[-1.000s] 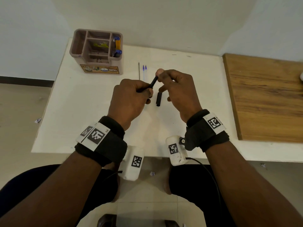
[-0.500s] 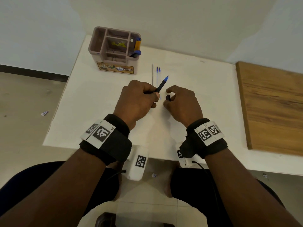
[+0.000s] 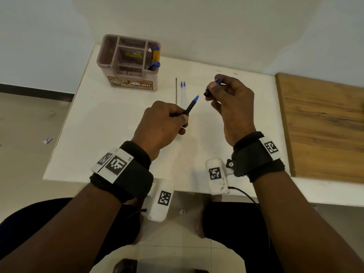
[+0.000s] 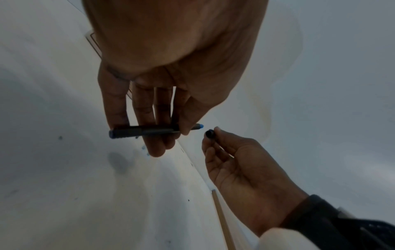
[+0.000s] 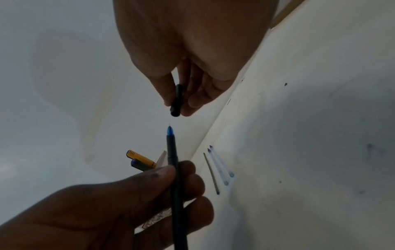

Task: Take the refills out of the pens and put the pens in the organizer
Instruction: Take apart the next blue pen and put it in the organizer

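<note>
Head view: upper left, your organizer stands on the white table. At centre, your left hand grips the uncapped pen; right of it, your right hand pinches the black cap.

A white table stands pushed into a corner of pale, bare walls. A wooden board lies along the table's right side, its grain running across. The floor is pale beige tile with a dark skirting strip at the foot of the left wall. Small scraps of paper lie on the floor. The light is soft and even.
</note>
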